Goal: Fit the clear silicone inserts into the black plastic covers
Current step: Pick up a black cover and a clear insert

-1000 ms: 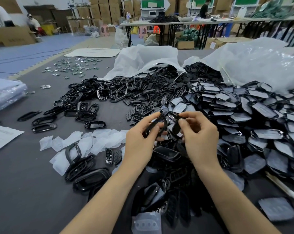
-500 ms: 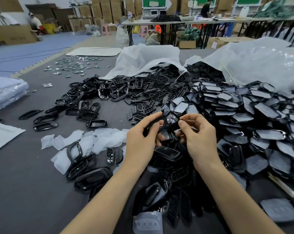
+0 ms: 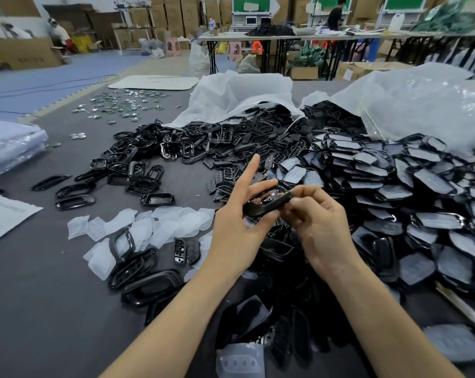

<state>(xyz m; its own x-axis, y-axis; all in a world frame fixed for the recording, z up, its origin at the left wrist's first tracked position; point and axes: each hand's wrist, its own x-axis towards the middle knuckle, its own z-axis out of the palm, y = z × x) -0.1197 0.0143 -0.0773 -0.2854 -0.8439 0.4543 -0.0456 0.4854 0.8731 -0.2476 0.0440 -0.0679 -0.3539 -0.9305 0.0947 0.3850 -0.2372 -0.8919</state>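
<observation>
A: Warehouse, cardboard boxes (image 3: 176,12) stacked at the back, grey table (image 3: 39,309) up front. What's in hand?

B: One black cover (image 3: 269,204), held up over the table between both hands. The left hand (image 3: 239,230) grips its left end with thumb and middle fingers, index finger sticking out straight. The right hand (image 3: 320,222) pinches the right end with curled fingers.

A: Insert in it?

B: Can't tell. Something shows in the opening, too small to call.

A: Where's the stock?

B: Clear inserts (image 3: 149,222) lie loose on the table, left of the held cover. Bare black frames (image 3: 176,143) are heaped behind it. Covers with pale inserts in them (image 3: 394,186) are piled to its right, spilling from a plastic bag (image 3: 421,110).

A: Handling?

B: My guess: the cover is light, stiff and glossy, so a bit slippery. Hold it by the ends or long edges and keep the opening free. The inserts look thin, floppy and maybe slightly tacky. They probably won't crack but could fold or bunch. Take one by an edge, lay it in, then press round the rim with fingertips.

A: Risk?

B: A thin frame could flex or snap if squeezed across the middle. Judgement only.
</observation>
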